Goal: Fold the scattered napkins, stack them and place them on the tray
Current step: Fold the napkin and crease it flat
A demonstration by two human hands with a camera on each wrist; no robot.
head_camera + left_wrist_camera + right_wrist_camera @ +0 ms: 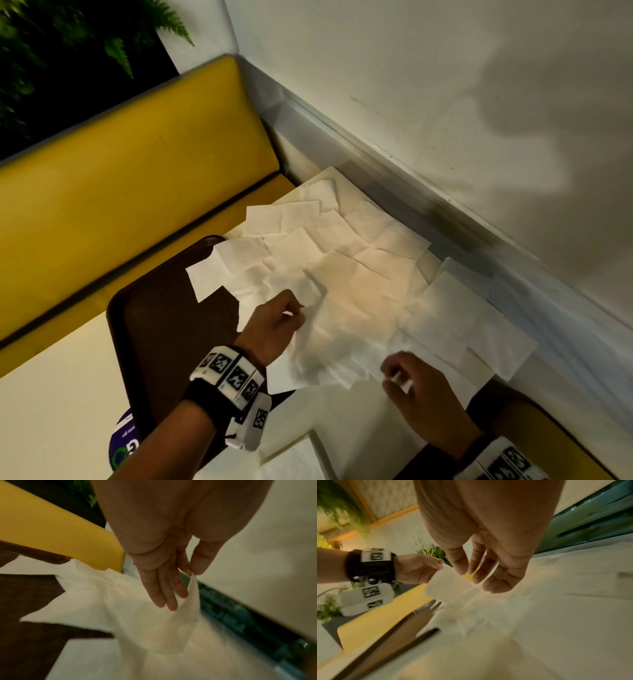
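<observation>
The left hand pinches a corner of one white napkin between the thumb and the first finger, and this corner is lifted up from the table; the other fingers of this hand are straight and lie close together, pointing down to the paper. The right hand is near the front edge of the table, over the near part of the same heap of napkins. In the head view a small piece of white paper shows between its thumb and first finger, but the wrist view shows the fingers only loosely bent and a little apart, so I cannot tell if it really holds something. The scattered napkins lie open and overlapping each other on the right part of the table, from the far corner next to the wall down to the near right side. Two or three of them hang over the far right corner of the brown tray. The tray lies on the left part of the table, just beside the heap. Behind the far edge of the table is a yellow bench, and one more white napkin lies at the near edge between the two arms
</observation>
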